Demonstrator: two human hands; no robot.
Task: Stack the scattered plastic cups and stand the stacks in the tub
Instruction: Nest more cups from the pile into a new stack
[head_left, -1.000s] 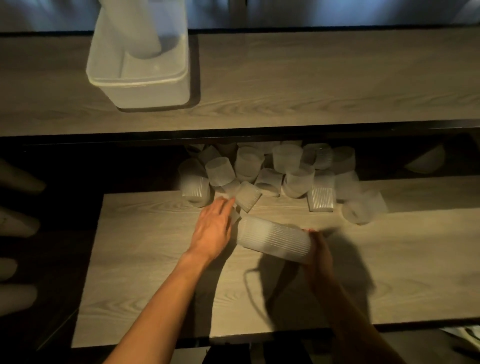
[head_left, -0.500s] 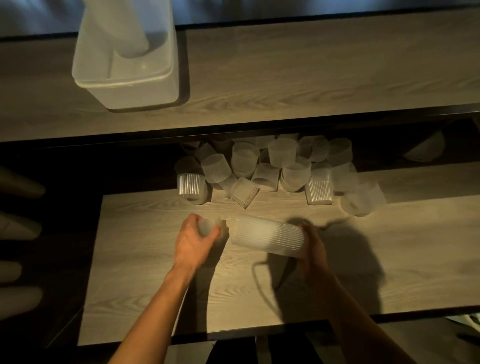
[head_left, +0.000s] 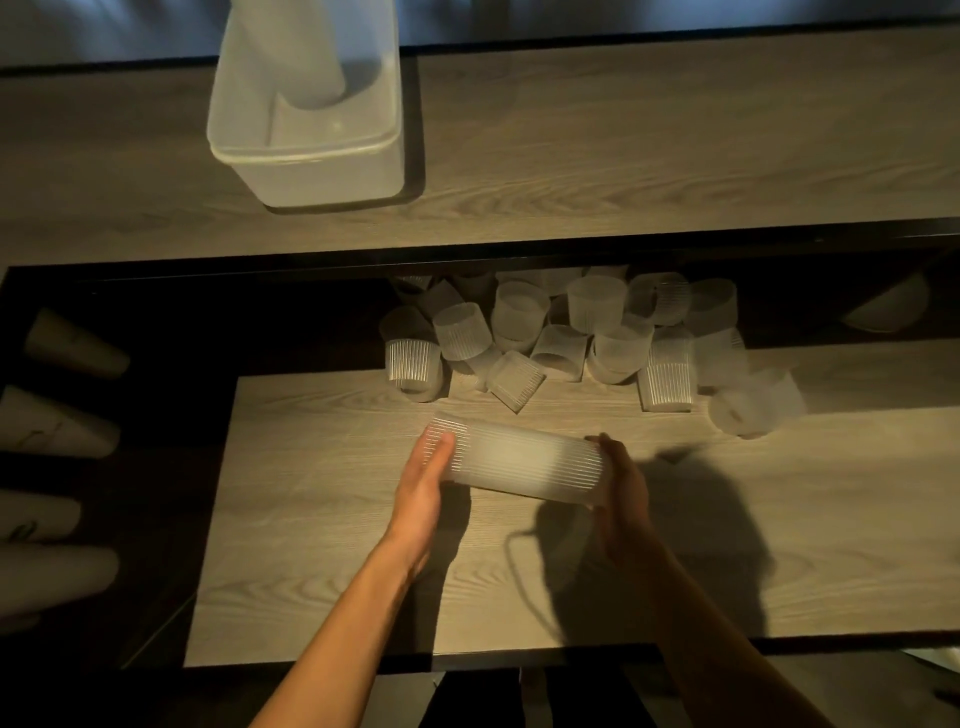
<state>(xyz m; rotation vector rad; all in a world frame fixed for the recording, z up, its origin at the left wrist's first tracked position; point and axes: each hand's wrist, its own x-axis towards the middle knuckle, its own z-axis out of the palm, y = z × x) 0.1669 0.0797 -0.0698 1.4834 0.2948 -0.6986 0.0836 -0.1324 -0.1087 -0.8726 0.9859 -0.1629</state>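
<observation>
while we are holding the stack of ribbed cups (head_left: 519, 462) sideways over the lower desk (head_left: 322, 545), our left hand (head_left: 423, 488) is pressing, fingers straight, against its left end and our right hand (head_left: 623, 488) is gripping the right end. loose cups (head_left: 571, 332) are lying scattered behind; the tub (head_left: 332, 171), another stack (head_left: 306, 52) standing inside, is sitting on the upper desk (head_left: 649, 130).
</observation>
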